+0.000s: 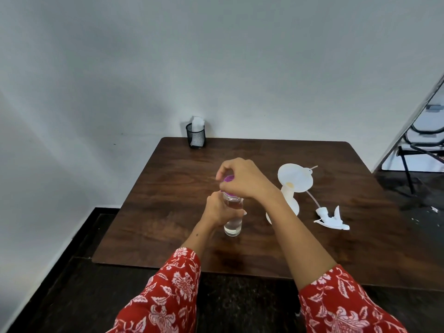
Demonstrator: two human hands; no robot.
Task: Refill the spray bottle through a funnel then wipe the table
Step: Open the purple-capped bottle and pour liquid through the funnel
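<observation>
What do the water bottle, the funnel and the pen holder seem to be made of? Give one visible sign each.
Water bottle: probably clear glossy plastic; the liquid shows through.
Funnel: seemingly matte white, slightly translucent plastic.
Pen holder: black wire mesh, likely metal; paper shows through its holes.

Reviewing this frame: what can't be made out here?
- Purple cap: the right hand covers most of it in the head view; on or off is unclear.
- Spray bottle: the right forearm hides its lower body, so its fill level is unknown.
- Water bottle: the left hand hides its middle.
</observation>
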